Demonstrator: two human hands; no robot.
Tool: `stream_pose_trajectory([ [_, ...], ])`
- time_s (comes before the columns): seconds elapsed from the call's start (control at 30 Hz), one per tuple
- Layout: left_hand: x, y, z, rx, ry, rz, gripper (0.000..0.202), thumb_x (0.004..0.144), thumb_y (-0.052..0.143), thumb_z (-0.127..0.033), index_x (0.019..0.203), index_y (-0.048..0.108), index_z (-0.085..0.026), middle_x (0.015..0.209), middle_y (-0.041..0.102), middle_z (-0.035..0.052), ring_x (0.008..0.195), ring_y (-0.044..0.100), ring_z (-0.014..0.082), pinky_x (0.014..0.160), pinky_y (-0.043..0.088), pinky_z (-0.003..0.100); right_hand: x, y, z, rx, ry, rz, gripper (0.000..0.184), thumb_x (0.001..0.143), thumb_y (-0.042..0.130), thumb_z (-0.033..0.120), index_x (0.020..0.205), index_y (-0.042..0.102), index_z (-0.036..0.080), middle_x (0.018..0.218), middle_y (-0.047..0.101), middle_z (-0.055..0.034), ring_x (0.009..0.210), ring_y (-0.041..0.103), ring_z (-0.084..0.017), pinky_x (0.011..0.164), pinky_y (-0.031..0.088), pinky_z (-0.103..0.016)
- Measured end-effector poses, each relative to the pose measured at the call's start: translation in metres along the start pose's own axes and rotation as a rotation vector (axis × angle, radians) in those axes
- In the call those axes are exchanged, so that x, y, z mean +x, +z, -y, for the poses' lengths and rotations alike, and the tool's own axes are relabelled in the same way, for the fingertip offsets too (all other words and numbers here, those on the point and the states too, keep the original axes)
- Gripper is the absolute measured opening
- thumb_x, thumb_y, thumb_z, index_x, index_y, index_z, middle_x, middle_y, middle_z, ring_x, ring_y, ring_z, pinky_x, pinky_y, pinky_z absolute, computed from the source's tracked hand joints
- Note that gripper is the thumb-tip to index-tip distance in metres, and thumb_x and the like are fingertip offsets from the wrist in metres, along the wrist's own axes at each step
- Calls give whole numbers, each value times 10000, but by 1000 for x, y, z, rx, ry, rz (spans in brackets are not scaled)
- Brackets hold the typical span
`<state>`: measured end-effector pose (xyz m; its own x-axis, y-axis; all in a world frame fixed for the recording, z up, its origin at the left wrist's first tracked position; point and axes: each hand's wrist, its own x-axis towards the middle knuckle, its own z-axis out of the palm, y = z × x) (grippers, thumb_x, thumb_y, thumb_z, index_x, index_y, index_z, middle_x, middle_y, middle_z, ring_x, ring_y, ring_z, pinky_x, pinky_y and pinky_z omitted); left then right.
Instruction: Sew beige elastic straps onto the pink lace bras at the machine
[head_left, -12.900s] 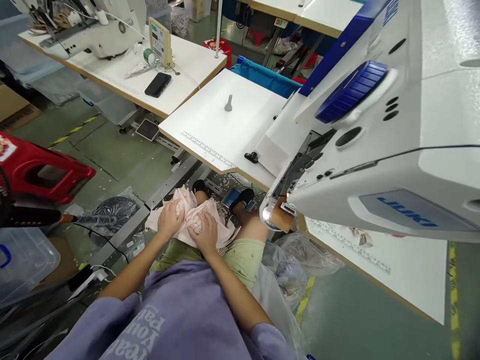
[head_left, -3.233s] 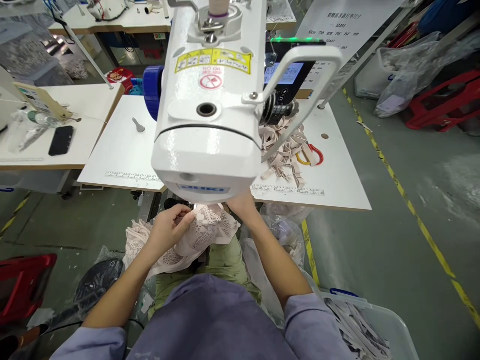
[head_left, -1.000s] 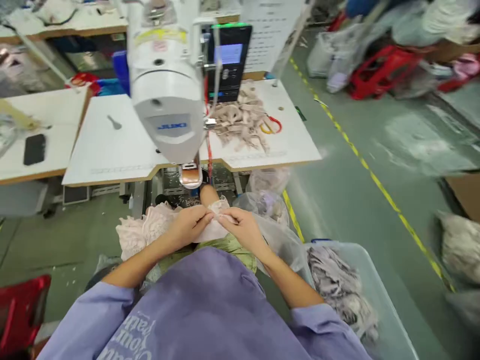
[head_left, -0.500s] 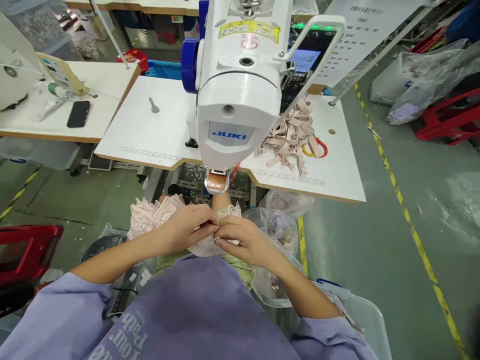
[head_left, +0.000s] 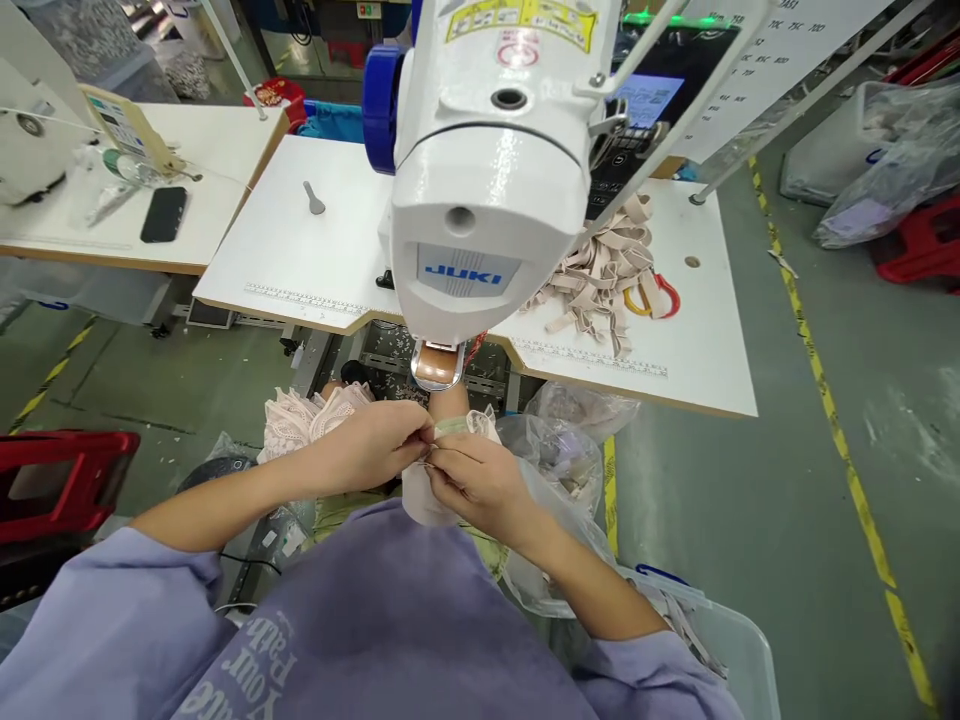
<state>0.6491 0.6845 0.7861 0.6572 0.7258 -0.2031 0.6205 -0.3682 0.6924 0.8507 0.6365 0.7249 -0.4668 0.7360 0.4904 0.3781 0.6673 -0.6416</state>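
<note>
Over my lap, my left hand [head_left: 375, 455] and my right hand [head_left: 476, 478] meet, both pinched on a pale pink lace garment [head_left: 424, 495]. Their fingertips touch at its upper edge, where a thin strip [head_left: 454, 426] runs across. More of the lace fabric [head_left: 307, 420] bunches to the left of my left hand. Just beyond my hands hangs the head of the white JUKI sewing machine [head_left: 480, 200], its brown presser part [head_left: 436, 365] right above them.
The white sewing table [head_left: 300, 250] carries a pile of beige straps [head_left: 607, 275] and red-and-yellow scissors [head_left: 656, 295]. A phone [head_left: 163, 213] lies on the left table. Clear plastic bags [head_left: 562, 440] and a bin [head_left: 720, 650] stand at my right. A red stool [head_left: 67, 480] is left.
Both hands stay pinched on the lace garment and have shifted slightly right and down. The view has moved closer to the machine head.
</note>
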Motion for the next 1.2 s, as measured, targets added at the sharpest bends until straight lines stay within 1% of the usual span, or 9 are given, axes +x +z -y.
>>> stream_pose_trajectory([
  [0.1,7,10,8,-122,-36,-18,91,920,521,-224,840,547,-188,832,597,23,727,543,160,647,409,274,1,4,-1,111,147,-62,156,918,556,130,837,662,211,841,720,-51,783,671,-174,707,527,-294],
  [0.17,10,24,12,-377,-62,-69,92,918,528,-250,851,535,-187,863,590,23,749,541,152,666,436,266,2,6,-1,233,262,-125,126,907,592,149,876,695,217,877,736,-43,812,687,-174,734,546,-293],
  [0.27,10,46,13,-810,-101,-253,145,936,542,-312,882,543,-178,895,604,27,784,576,142,713,487,264,5,6,3,341,358,-192,115,896,627,173,898,725,232,954,756,-40,880,708,-184,775,568,-299],
  [0.33,7,55,13,-903,-97,-389,193,934,581,-359,928,589,-166,919,638,45,833,613,158,765,512,283,8,5,6,347,368,-199,121,899,632,176,903,733,241,965,759,-35,886,712,-184,774,573,-297],
  [0.6,0,41,19,-327,101,-552,239,981,555,-275,777,621,-170,728,637,19,668,586,124,632,447,245,15,-1,13,293,361,-118,132,910,627,167,941,736,234,922,764,-27,838,709,-170,756,553,-282],
  [0.83,5,41,25,-187,258,-587,127,991,559,-183,998,683,-161,914,742,55,823,689,136,728,534,237,19,-6,8,364,547,-164,114,911,653,226,934,762,251,952,780,-7,861,724,-179,787,544,-283],
  [0.97,4,32,23,-83,245,-640,84,964,600,-143,964,683,-153,825,727,28,722,667,105,640,503,189,23,-22,-3,237,590,-188,122,946,629,284,947,744,244,876,769,5,785,712,-169,729,509,-274],
  [1.1,4,25,18,88,415,-632,65,955,629,-142,998,678,-143,769,724,28,674,663,110,621,495,198,29,-35,-11,31,514,-32,163,970,586,302,944,737,245,836,733,-5,769,671,-171,697,451,-278],
  [1.2,6,24,15,123,454,-591,72,961,621,-145,1007,674,-131,783,728,46,678,662,119,624,494,210,35,-39,-11,106,514,95,168,963,576,288,934,734,236,815,715,-4,736,644,-158,666,428,-268],
])
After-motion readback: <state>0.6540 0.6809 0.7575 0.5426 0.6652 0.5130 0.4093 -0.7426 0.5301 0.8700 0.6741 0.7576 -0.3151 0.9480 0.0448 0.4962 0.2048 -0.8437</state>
